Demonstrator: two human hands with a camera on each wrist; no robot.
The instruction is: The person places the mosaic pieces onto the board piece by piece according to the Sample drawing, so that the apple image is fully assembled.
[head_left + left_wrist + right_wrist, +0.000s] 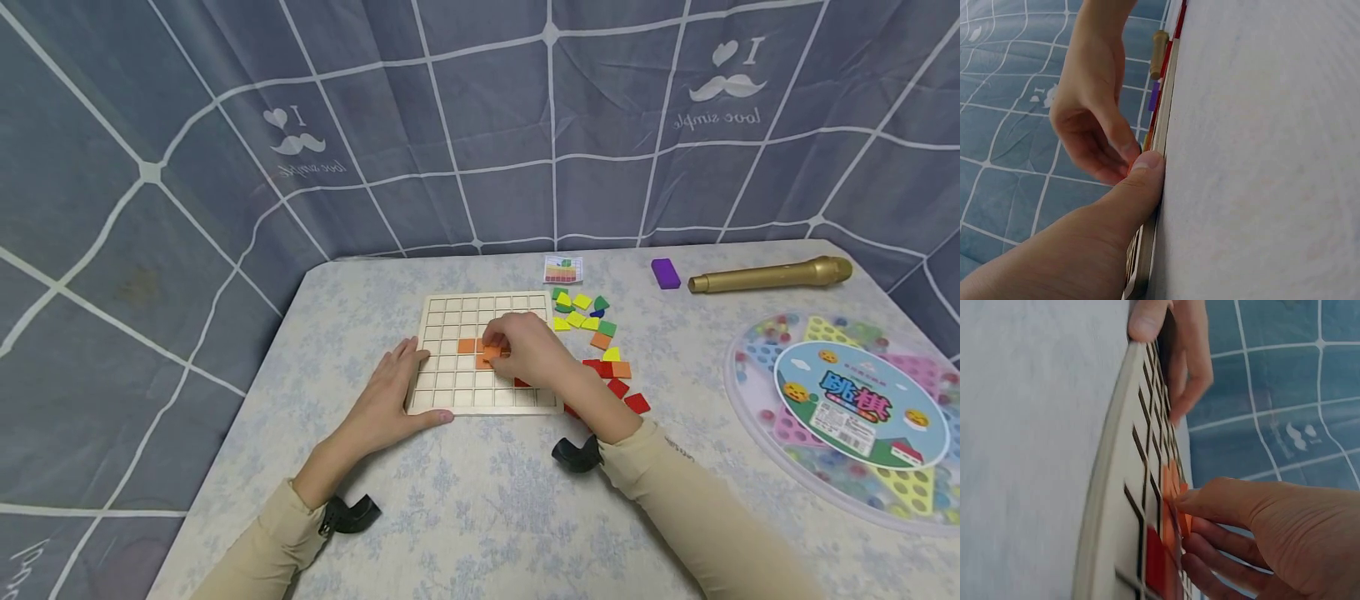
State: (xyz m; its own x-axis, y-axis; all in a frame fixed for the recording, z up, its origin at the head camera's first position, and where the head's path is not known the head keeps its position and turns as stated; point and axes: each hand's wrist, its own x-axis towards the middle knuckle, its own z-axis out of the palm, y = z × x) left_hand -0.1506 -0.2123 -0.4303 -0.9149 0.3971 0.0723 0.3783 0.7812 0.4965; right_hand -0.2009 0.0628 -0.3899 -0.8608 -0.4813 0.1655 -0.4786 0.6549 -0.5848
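Near the counter's (465, 492) middle, the left hand (390, 392) lies spread, steadying a pale wooden grid board (450, 392), while the right hand's (525, 346) grip pinches a small orange square tile (491, 353) over a cell.

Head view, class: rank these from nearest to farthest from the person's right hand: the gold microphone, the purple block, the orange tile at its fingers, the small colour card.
From the right hand:
1. Orange tile, pinched at the fingertips over the grid board.
2. Small colour card, just beyond the board's far right corner.
3. Purple block, farther right along the table's back.
4. Gold microphone, farthest right, beyond the block.
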